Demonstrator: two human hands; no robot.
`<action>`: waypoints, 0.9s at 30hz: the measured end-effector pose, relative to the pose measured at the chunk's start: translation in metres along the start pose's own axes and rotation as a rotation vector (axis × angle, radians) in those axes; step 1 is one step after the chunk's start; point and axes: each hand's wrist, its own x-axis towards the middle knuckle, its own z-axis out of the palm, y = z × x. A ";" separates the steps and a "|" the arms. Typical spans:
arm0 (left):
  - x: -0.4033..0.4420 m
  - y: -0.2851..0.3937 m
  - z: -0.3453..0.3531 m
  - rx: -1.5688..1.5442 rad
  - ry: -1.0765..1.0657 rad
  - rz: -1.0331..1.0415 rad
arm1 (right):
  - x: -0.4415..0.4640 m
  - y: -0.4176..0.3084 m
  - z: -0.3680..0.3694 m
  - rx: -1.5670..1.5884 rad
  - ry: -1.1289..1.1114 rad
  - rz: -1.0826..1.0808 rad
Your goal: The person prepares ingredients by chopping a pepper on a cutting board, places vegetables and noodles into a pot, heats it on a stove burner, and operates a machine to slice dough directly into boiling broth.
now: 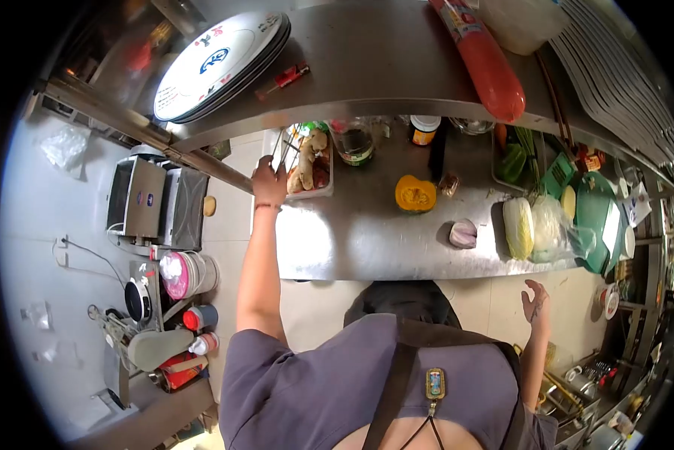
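Note:
My left hand (269, 181) reaches under the shelf to the left end of the steel counter, at the side of a white plastic tub (323, 192). Ginger root (304, 166) lies in that tub with reddish and green items. Thin dark metal-looking rods (280, 147) rise from my left fingers, which look closed; what they belong to is unclear. My right hand (536, 301) hangs in the air off the counter's front right edge, fingers apart and holding nothing. Nearest to it on the counter are a napa cabbage (518, 228) and a clear plastic bag (553, 229).
A cut pumpkin (415, 194) and a purplish vegetable piece (463, 234) lie on the steel counter (352, 244). Overhead, the shelf (367, 60) bears stacked plates (221, 64), a lighter (283, 79) and a large red sausage (487, 67). Buckets (191, 274) stand at left.

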 end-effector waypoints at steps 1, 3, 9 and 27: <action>-0.016 0.011 -0.021 -0.077 -0.037 -0.028 | -0.009 -0.005 0.006 0.003 0.026 0.041; -0.055 0.023 -0.054 -0.309 -0.046 -0.025 | -0.023 0.002 0.031 0.027 0.019 0.041; -0.191 -0.027 -0.086 -1.133 -0.309 -0.497 | -0.038 -0.016 0.084 0.185 -0.087 0.017; -0.239 -0.008 0.064 -1.196 -0.701 -0.913 | -0.079 -0.020 0.085 0.165 -0.314 0.300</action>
